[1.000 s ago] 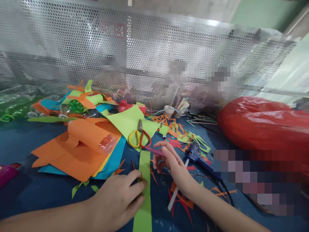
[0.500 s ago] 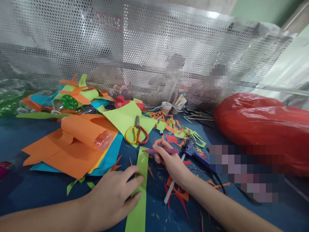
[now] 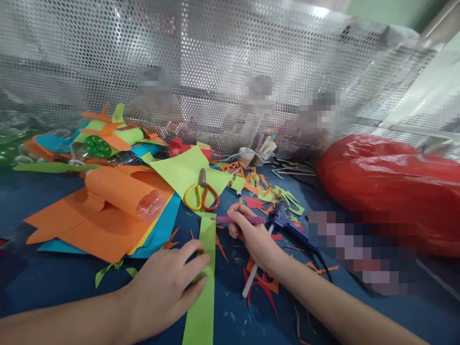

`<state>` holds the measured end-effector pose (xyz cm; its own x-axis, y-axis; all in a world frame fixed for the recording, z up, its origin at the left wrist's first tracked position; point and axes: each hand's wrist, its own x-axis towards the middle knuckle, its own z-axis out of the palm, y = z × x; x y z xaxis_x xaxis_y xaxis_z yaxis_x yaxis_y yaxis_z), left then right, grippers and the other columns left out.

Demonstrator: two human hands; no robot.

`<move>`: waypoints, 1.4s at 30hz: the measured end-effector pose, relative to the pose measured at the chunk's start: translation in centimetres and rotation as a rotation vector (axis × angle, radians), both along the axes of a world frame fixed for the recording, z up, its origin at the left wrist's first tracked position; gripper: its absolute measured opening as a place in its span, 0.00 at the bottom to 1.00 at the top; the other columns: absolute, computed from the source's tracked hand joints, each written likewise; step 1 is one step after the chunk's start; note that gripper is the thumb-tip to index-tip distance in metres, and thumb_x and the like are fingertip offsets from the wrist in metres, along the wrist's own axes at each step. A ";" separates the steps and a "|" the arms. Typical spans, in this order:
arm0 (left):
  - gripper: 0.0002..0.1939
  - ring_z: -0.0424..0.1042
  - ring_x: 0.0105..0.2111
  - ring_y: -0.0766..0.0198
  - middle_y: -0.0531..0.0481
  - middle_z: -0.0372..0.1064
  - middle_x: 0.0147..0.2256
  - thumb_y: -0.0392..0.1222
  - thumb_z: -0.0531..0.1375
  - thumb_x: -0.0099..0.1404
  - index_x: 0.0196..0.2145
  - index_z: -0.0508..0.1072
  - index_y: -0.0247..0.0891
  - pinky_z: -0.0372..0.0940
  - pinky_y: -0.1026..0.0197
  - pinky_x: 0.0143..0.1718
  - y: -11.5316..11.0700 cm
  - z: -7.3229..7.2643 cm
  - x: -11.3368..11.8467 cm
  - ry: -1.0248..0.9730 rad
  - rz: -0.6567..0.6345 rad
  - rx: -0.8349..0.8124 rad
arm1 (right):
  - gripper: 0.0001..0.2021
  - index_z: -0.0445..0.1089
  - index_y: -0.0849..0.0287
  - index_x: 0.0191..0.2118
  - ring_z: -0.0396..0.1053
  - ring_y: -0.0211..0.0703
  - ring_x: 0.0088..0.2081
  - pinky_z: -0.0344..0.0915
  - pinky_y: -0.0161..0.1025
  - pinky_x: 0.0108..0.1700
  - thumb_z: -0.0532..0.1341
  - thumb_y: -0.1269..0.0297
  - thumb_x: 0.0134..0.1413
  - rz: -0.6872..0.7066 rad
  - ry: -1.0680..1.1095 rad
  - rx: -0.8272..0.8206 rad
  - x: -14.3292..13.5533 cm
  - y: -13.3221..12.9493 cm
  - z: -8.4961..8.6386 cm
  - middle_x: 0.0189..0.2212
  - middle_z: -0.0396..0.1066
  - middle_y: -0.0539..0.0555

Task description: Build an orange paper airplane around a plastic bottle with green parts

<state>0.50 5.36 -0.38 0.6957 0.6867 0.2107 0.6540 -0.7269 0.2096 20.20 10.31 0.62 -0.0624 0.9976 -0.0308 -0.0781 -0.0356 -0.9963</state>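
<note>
A long light-green paper strip (image 3: 205, 239) lies on the blue table in front of me. My left hand (image 3: 172, 280) rests on its left side, fingers spread and slightly bent across the paper. My right hand (image 3: 247, 235) pinches a purple pen (image 3: 224, 220), whose tip is at the far end of the strip. Just beyond that end, scissors (image 3: 202, 191) with one yellow and one red handle lie on a light-green sheet (image 3: 179, 167). To the right of my right hand is a blue glue gun (image 3: 287, 221) with a white glue stick (image 3: 256, 273) sticking out.
On the left, an orange paper roll (image 3: 115, 189) around a plastic bottle lies on stacked coloured sheets. Paper-and-bottle models (image 3: 108, 136) are behind it. Paper scraps (image 3: 257, 189) and cups of sticks (image 3: 264, 151) lie farther back. A red plastic bag (image 3: 388, 187) bulges at right.
The view has shifted slightly. Against the strip, the pen tip has moved a little to the right, towards its right edge. My left hand stays on the paper.
</note>
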 end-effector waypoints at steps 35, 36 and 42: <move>0.18 0.75 0.36 0.53 0.46 0.71 0.47 0.29 0.50 0.57 0.43 0.69 0.39 0.72 0.51 0.33 0.6 0.1 -0.5 -0.111 -0.075 0.023 | 0.10 0.60 0.55 0.32 0.61 0.38 0.28 0.60 0.37 0.36 0.55 0.55 0.58 0.101 -0.224 0.213 -0.1 -0.9 0.6 0.23 0.61 0.45; 0.18 0.76 0.36 0.54 0.46 0.71 0.47 0.29 0.49 0.57 0.44 0.69 0.39 0.72 0.52 0.33 0.7 0.0 -0.5 -0.112 -0.081 0.022 | 0.11 0.59 0.55 0.29 0.60 0.38 0.27 0.59 0.37 0.36 0.55 0.55 0.59 0.111 -0.238 0.208 -0.1 -0.9 0.7 0.21 0.60 0.45; 0.17 0.76 0.36 0.56 0.47 0.72 0.47 0.30 0.49 0.60 0.44 0.69 0.39 0.72 0.54 0.33 0.8 -0.2 -0.5 -0.148 -0.072 0.061 | 0.09 0.58 0.55 0.29 0.58 0.36 0.24 0.58 0.36 0.36 0.55 0.59 0.59 0.106 -0.218 0.164 0.1 -0.9 0.4 0.18 0.59 0.43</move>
